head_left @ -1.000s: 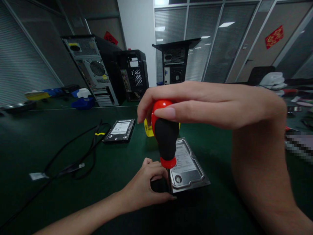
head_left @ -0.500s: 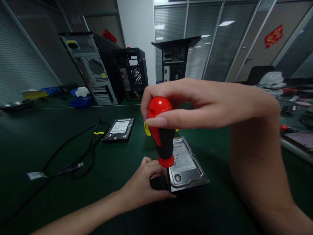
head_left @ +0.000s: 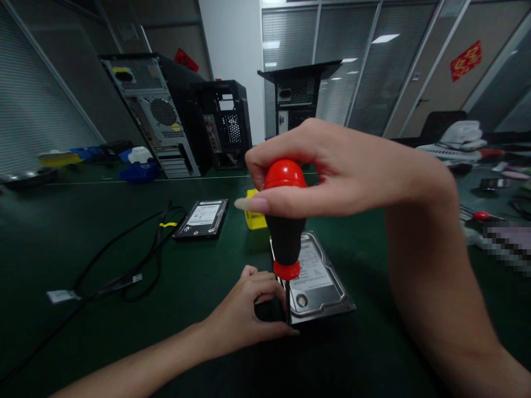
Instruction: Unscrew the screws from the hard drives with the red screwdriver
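Head view, right hand (head_left: 332, 171) gripping red-black screwdriver (head_left: 286, 226)

Workshop-type office: PC towers (head_left: 166, 116), HDDs (head_left: 317, 276)

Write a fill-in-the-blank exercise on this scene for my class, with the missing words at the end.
The right hand grips a screwdriver coloured red and ____. The left hand touches the near drive, whose label is ____. The strip around the cable is ____. The far drive lies on a table coloured dark ____.
Missing words: black; white; yellow; green.
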{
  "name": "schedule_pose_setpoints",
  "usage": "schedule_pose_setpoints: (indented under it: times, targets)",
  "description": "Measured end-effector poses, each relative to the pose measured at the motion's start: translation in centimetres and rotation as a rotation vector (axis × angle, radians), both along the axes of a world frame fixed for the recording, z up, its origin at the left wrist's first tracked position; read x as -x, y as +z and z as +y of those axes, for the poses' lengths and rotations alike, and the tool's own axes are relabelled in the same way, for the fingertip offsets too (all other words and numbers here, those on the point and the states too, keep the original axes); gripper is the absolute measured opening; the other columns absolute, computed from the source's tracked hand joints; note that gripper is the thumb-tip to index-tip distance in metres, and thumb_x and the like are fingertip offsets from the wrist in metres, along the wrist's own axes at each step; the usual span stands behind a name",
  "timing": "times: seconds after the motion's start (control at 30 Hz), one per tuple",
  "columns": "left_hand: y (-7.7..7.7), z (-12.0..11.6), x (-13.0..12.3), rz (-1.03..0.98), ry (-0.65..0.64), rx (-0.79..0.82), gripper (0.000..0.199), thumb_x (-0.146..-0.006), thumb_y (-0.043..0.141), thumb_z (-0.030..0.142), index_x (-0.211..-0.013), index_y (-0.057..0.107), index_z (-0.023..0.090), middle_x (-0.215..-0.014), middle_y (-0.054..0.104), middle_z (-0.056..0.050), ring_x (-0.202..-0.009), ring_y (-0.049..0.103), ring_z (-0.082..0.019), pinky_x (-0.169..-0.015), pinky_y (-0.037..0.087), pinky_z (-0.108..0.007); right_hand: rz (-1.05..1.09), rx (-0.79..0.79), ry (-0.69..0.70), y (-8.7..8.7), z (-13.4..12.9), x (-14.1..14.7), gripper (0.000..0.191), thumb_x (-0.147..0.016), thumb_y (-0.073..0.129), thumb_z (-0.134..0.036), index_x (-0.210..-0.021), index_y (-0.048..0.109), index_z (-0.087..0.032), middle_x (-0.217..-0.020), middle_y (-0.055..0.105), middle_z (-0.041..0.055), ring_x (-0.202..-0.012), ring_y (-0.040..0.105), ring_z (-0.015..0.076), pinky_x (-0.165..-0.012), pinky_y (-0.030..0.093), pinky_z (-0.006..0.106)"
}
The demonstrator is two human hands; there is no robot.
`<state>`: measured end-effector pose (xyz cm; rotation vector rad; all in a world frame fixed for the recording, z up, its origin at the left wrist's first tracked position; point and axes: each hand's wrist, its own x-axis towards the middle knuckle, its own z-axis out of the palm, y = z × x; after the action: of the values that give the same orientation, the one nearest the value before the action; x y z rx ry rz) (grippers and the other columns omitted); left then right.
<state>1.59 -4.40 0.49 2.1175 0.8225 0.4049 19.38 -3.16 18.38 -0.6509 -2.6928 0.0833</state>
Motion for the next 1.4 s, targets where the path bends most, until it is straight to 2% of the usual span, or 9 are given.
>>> schedule_pose_setpoints:
  times: [0.1, 0.23, 0.33, 0.5, 0.77, 0.93, 1.13, 1.3, 1.4]
  targets:
    - [0.01, 0.02, -0.02, 0.007, 0.014, -0.004, 0.026, -0.064, 0.077, 0.037, -0.079, 0.065, 0.019, -0.089, 0.064, -0.001, -0.09, 0.053, -0.02, -0.081, 0.04, -0.03, -0.005, 0.019, 0.026, 0.01, 0.06, 0.02, 0.025, -0.09, 0.045, -0.033, -0.076, 0.058, -0.015, -0.068, 0.051, -0.0035, -0.059, 0.043, 0.005, -0.053, 0.038, 0.02]
    - [-0.06, -0.02, -0.03, -0.011, 0.008, 0.005, 0.025, -0.065, 0.077, 0.035, -0.078, 0.064, 0.018, -0.086, 0.063, -0.001, -0.086, 0.054, -0.019, -0.081, 0.041, -0.03, -0.006, 0.113, 0.021, 0.14, 0.02, -0.03, 0.039, -0.092, 0.035, -0.041, -0.074, 0.058, -0.016, -0.066, 0.049, -0.0032, -0.057, 0.045, 0.0056, -0.049, 0.038, 0.022]
    - [-0.1, -0.04, -0.03, -0.013, 0.008, 0.005, 0.025, -0.064, 0.076, 0.034, -0.078, 0.064, 0.017, -0.086, 0.063, -0.001, -0.086, 0.054, -0.019, -0.081, 0.041, -0.03, 0.01, 0.166, 0.005, 0.24, -0.01, -0.14, 0.043, -0.096, 0.023, -0.033, -0.081, 0.061, -0.019, -0.07, 0.054, -0.0036, -0.058, 0.048, 0.0058, -0.05, 0.04, 0.022]
    - [-0.06, -0.07, -0.08, -0.01, -0.007, -0.019, 0.025, -0.064, 0.076, 0.035, -0.077, 0.063, 0.017, -0.083, 0.063, 0.0, -0.084, 0.055, -0.019, -0.084, 0.041, -0.032, -0.006, 0.142, 0.036, 0.33, -0.03, -0.22, 0.033, -0.094, 0.028, -0.024, -0.096, 0.061, -0.021, -0.082, 0.059, -0.0048, -0.068, 0.054, 0.0053, -0.056, 0.043, 0.017]
    - [-0.13, -0.24, -0.17, -0.008, 0.003, -0.037, 0.018, -0.067, 0.071, 0.028, -0.076, 0.06, 0.017, -0.078, 0.063, 0.0, -0.08, 0.056, -0.018, -0.08, 0.042, -0.032, -0.009, 0.173, 0.113, 0.4, -0.38, -0.28, 0.037, -0.094, 0.035, -0.031, -0.07, 0.058, -0.015, -0.063, 0.048, -0.0055, -0.057, 0.045, 0.0025, -0.054, 0.04, 0.016]
    - [0.01, -0.2, -0.18, -0.002, -0.011, -0.036, 0.019, -0.068, 0.07, 0.028, -0.077, 0.059, 0.017, -0.08, 0.063, 0.001, -0.08, 0.057, -0.018, -0.082, 0.04, -0.032, -0.035, 0.118, 0.122, 0.64, -0.74, -0.33, 0.039, -0.094, 0.029, -0.035, -0.084, 0.062, -0.015, -0.081, 0.06, -0.0042, -0.073, 0.055, 0.0064, -0.066, 0.045, 0.018]
    - [0.25, -0.27, -0.2, 0.008, 0.008, -0.042, 0.019, -0.067, 0.072, 0.028, -0.077, 0.06, 0.017, -0.082, 0.063, 0.001, -0.08, 0.056, -0.017, -0.08, 0.04, -0.031, -0.007, 0.012, 0.115, 0.54, -0.85, 0.08, 0.023, -0.091, 0.044, -0.03, -0.099, 0.061, -0.017, -0.1, 0.061, -0.003, -0.087, 0.055, 0.0067, -0.077, 0.046, 0.016]
    - [0.22, -0.14, -0.18, -0.001, -0.018, -0.033, 0.017, -0.068, 0.071, 0.027, -0.078, 0.061, 0.017, -0.081, 0.063, 0.001, -0.084, 0.056, -0.018, -0.085, 0.039, -0.032, -0.03, -0.01, 0.109, 0.31, -0.56, 0.32, 0.029, -0.092, 0.041, -0.035, -0.091, 0.062, -0.015, -0.081, 0.058, -0.0044, -0.072, 0.053, 0.004, -0.063, 0.044, 0.015]
    - [0.2, -0.12, -0.21, -0.018, -0.02, -0.026, 0.018, -0.067, 0.072, 0.027, -0.078, 0.061, 0.017, -0.082, 0.063, 0.001, -0.086, 0.057, -0.019, -0.086, 0.038, -0.033, -0.051, 0.034, 0.107, 0.36, -0.62, 0.23, 0.044, -0.095, 0.023, -0.039, -0.087, 0.059, -0.015, -0.078, 0.056, -0.0058, -0.068, 0.051, 0.0028, -0.06, 0.042, 0.016]
